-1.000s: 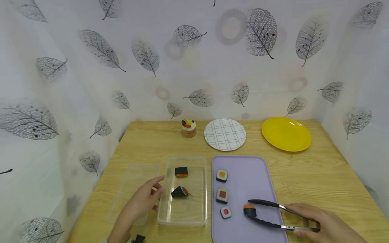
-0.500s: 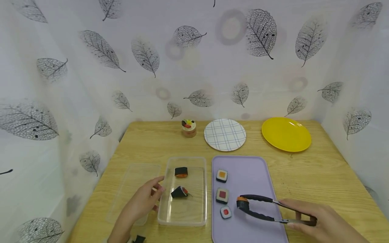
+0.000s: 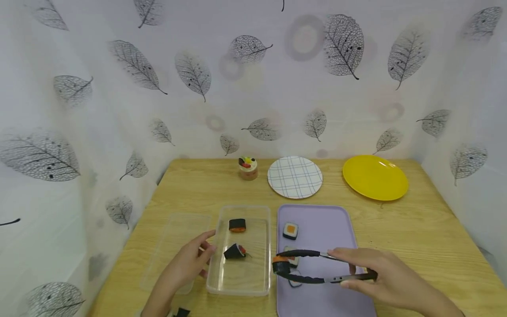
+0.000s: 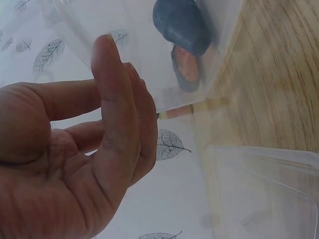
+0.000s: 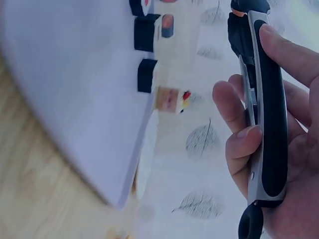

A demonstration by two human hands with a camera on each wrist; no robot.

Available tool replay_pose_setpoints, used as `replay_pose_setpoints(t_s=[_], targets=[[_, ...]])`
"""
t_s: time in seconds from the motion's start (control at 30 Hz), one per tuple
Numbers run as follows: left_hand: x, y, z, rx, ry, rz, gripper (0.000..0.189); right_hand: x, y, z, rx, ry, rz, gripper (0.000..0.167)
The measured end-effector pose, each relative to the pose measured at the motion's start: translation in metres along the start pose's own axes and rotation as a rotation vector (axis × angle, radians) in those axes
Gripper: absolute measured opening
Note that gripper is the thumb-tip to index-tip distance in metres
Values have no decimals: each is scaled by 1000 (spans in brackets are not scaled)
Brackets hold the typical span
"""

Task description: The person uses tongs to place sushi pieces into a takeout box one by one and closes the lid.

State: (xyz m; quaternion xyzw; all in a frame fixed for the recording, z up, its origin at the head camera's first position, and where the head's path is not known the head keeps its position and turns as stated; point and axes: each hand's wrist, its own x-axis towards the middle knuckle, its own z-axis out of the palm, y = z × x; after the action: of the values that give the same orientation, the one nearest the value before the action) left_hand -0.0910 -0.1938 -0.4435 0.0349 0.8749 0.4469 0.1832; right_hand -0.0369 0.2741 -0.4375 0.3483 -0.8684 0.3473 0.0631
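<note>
My right hand (image 3: 384,275) grips black-and-silver tongs (image 3: 303,253), whose tips pinch a gunkan sushi (image 3: 281,267) with an orange top and black wrap. The sushi hangs over the left edge of the purple tray (image 3: 328,222), near the clear plastic box (image 3: 238,281). On that tray are a sushi roll with an orange centre (image 3: 291,230) and two red-centred rolls, partly hidden behind the tongs. Inside the box lie an orange-and-black sushi (image 3: 237,225) and a black cone-shaped hand roll (image 3: 235,251). My left hand (image 3: 188,264), fingers loosely bent, rests its fingertips at the box's left wall.
A clear lid (image 3: 168,246) lies on the table left of the box, partly behind the left hand. Along the back stand a small fruit-topped cake (image 3: 248,169), a white checked plate (image 3: 295,177) and a yellow plate (image 3: 374,177). A leaf-print curtain (image 3: 261,88) encloses the table.
The right hand has carried the tongs and gunkan sushi leftward from the middle of the tray to its left edge, passing over the red-centred rolls. The left hand stays at the box.
</note>
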Motion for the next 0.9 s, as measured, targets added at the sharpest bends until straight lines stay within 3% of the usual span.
replay_pose_setpoints(t_s=[0.37, 0.53, 0.9], targets=[[0, 0, 0, -7, 3, -13, 52, 65, -23, 14, -137, -133, -217, 53], [0, 0, 0, -8, -5, -20, 51, 87, -28, 23, -162, -180, -222, 50], [0, 0, 1, -6, 3, -30, 51, 121, -43, 38, -231, -365, -198, 50]])
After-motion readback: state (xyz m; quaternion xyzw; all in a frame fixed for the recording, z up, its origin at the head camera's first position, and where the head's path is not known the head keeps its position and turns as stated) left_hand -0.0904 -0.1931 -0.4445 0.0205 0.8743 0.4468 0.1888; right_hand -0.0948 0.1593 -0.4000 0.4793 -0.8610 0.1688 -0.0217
